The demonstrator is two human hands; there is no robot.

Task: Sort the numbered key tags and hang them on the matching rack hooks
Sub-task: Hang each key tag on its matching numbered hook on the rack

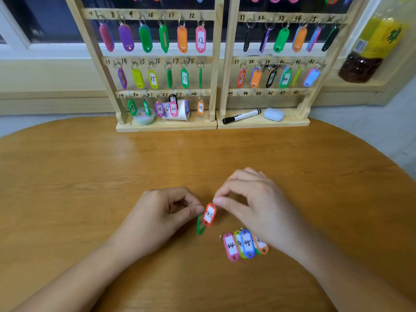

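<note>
presently, step in hand: parting two tags held just above the tabletop (90, 176), ahead of hanging.

item: orange tag (209, 214), marked 43, one. pinched at its top end between thumb and forefinger of the right hand (254, 208); hangs upright, face to the camera.

item: green tag (200, 226), one, edge-on, number not legible. touches the orange tag at its 8 o'clock and hangs from the pinching fingertips of the left hand (162, 212) (fingers hide both rings, so whether they are linked cannot be told).

item: loose tags on the tabletop, at 5 o'clock from the orange tag: pink tag (230, 246) marked 44, lime tag (239, 244), blue tag (247, 243) marked 45, second orange tag (262, 245) partly under the right wrist. four counted plainly; a green edge between the last two may be a fifth.

item: racks, two, side by side at 12 o'clock. on the right rack (222, 64) the bottom rail (265, 92) shows six numbers, 43 to 48, and no tags.

item: marker (242, 115), one, on the right rack's base.

handling note: likely best to keep the green tag steady and draw 43 clear by its ring, then carry it toward 1 o'clock, to the leftmost place on that bottom rail, face outward. the hooks look small, so a slow, square approach should suit.
</note>
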